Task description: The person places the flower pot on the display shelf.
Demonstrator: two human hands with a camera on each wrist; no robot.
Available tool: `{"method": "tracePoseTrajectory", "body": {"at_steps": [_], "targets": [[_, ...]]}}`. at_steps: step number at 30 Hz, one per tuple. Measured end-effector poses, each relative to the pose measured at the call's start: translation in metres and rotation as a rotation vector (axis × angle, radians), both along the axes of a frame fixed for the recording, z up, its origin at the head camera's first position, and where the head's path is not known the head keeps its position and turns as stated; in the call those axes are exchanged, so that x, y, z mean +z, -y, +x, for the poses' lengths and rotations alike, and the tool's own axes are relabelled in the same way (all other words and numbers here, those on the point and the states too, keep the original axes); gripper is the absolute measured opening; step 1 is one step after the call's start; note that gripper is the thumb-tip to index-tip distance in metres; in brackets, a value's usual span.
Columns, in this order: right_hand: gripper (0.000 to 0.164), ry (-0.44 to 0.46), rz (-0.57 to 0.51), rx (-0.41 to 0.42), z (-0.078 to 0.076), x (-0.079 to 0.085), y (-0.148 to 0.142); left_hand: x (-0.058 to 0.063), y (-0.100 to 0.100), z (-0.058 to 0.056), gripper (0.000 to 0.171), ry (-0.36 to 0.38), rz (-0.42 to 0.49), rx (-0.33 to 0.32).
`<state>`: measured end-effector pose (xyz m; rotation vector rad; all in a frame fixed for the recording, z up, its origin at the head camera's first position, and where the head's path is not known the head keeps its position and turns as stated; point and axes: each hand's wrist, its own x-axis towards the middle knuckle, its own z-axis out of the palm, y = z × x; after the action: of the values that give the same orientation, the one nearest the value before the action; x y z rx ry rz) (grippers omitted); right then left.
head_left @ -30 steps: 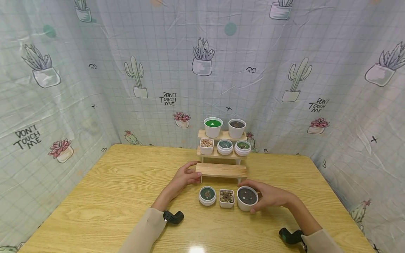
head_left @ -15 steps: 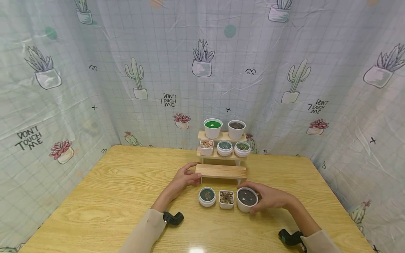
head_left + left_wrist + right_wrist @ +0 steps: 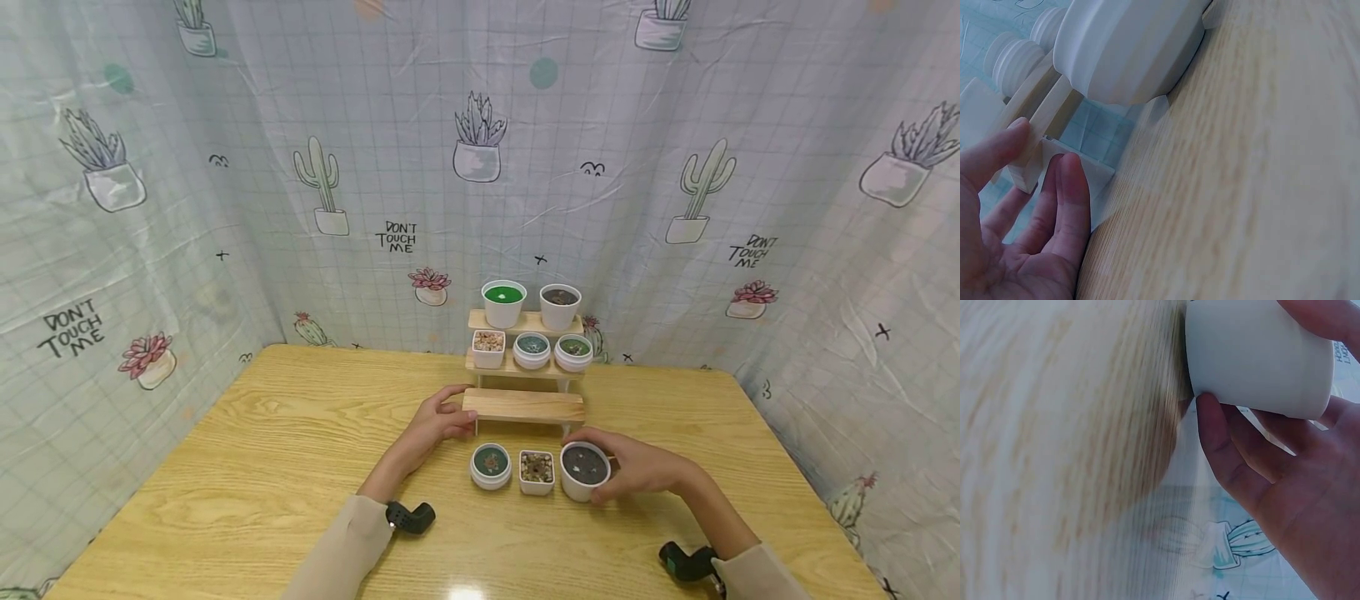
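Note:
A three-tier wooden stand (image 3: 525, 406) rises in the middle of the table. My left hand (image 3: 431, 427) holds the left end of its lowest board, thumb on the board (image 3: 1035, 147) and fingers curled beneath it in the left wrist view. My right hand (image 3: 647, 465) grips a round white pot (image 3: 585, 468) of dark soil from the right side, thumb toward me and fingers behind. In the right wrist view, the white pot (image 3: 1260, 356) stands with its base close to the tabletop. Left of it sit a square pebble-filled pot (image 3: 537, 473) and a squat round pot (image 3: 491, 467) with green fill.
On the middle tier are a square pot (image 3: 488, 350) of pale pebbles and two squat round pots. The top tier bears a green-topped pot (image 3: 503, 304) and a dark-soil pot (image 3: 559, 307). A printed curtain (image 3: 540, 125) hangs behind the wooden table (image 3: 315, 433).

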<state>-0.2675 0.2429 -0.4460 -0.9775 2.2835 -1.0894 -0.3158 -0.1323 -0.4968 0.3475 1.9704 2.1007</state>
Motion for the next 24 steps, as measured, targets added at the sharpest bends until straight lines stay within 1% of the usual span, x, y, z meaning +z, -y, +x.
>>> {"method": "tracePoseTrajectory", "body": {"at_steps": [6, 15, 24], "targets": [[0.073, -0.007, -0.005, -0.012, 0.0008, 0.0012, 0.0008, 0.0003, 0.0001, 0.0001, 0.067, -0.002, -0.006, -0.004], [0.071, -0.015, -0.055, -0.006, -0.0008, 0.0019, -0.0001, 0.0003, 0.0003, -0.0001, 0.068, -0.003, -0.002, -0.005], [0.073, -0.049, -0.039, -0.046, 0.0008, 0.0072, -0.0012, -0.0001, -0.0007, -0.001, 0.067, 0.002, 0.005, -0.002]]}}
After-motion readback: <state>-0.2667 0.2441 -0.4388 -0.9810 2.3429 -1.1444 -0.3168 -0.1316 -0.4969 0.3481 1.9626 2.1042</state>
